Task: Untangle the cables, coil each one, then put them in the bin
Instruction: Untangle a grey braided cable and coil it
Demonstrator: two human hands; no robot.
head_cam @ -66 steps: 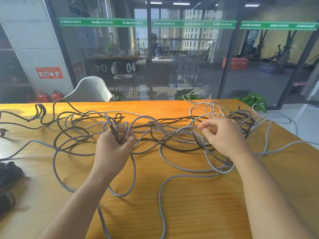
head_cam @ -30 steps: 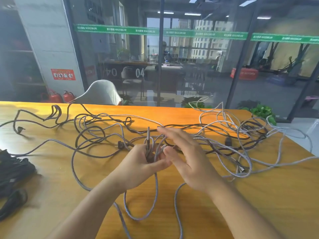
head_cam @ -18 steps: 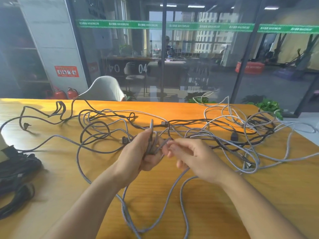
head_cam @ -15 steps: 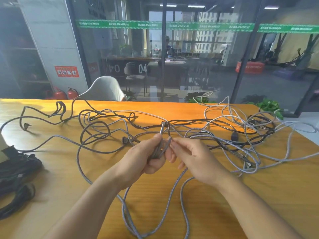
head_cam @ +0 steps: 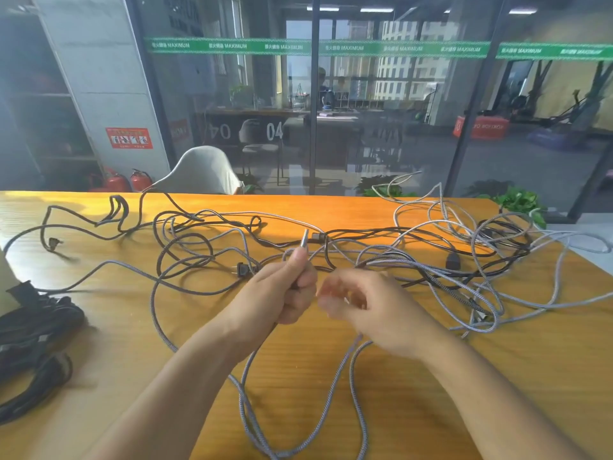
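Head view: left hand (head_cam: 285,295) curled round grey braided cable (head_cam: 247,393), its metal plug end (head_cam: 304,239) sticking up above thumb. Right hand (head_cam: 371,305) just beside it, blurred, fingers loosely curled; whether it pinched anything, cannot tell. Held cable dropped from left hand in long loops down wooden counter (head_cam: 497,376) toward near edge. Tangle of grey and black cables (head_cam: 414,257) sprawled across far half of counter. Black coiled cables (head_cam: 31,333) heaped at left edge. Bin not visible in view.
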